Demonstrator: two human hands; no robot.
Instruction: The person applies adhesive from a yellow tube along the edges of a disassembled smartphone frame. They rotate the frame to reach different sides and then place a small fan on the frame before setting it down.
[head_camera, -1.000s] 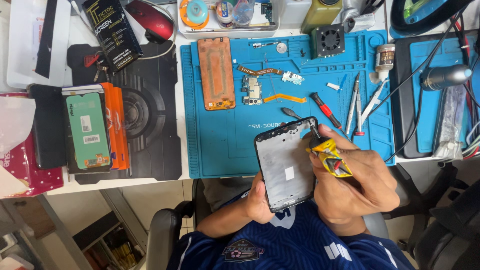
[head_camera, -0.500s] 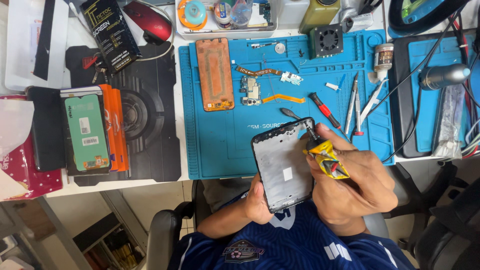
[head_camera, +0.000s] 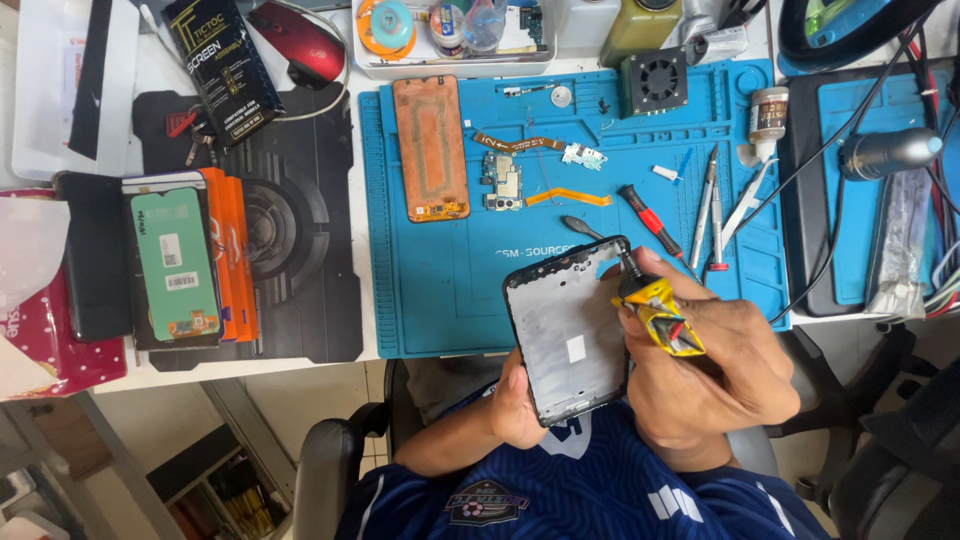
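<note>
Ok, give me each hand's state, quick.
Left hand: closed on the phone frame.
Right hand: closed on a yellow tube.

The scene is lit brightly and evenly from above; only short, soft shadows are cast beneath the tools on the blue mat. Mild glare is seen on the white counter towards 10 o'clock. Focus is held sharply at the centre, while slight wide-angle bending and softness are noticed at the edges.
</note>
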